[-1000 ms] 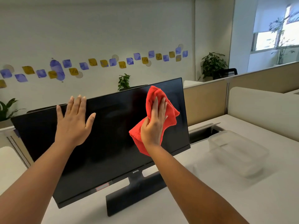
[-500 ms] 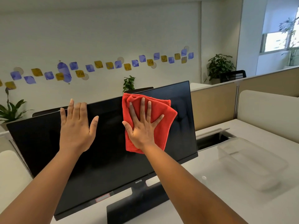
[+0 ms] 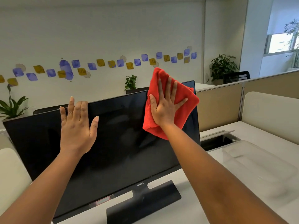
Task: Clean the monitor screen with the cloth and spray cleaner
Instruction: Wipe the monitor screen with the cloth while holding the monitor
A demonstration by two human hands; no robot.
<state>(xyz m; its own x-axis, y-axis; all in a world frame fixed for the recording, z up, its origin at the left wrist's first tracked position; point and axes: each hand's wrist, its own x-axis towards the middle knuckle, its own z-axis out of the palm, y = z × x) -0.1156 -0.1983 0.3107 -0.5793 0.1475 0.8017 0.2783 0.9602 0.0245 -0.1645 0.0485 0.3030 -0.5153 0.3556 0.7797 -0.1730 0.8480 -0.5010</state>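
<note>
A black monitor stands on a white desk, its screen dark and tilted back. My right hand lies flat with spread fingers on a folded red cloth, pressing it against the screen's upper right corner; the cloth's top sticks up past the monitor's edge. My left hand rests flat on the upper left part of the screen, fingertips over the top edge, holding nothing. No spray cleaner is in view.
A clear plastic container sits on the white desk to the right. Behind it is an open cable slot. Beige partitions run along the back right. The monitor's black base stands near the front.
My right hand has swept the red cloth from mid-screen up to the upper right corner. My left hand has slid slightly up to the top edge.
</note>
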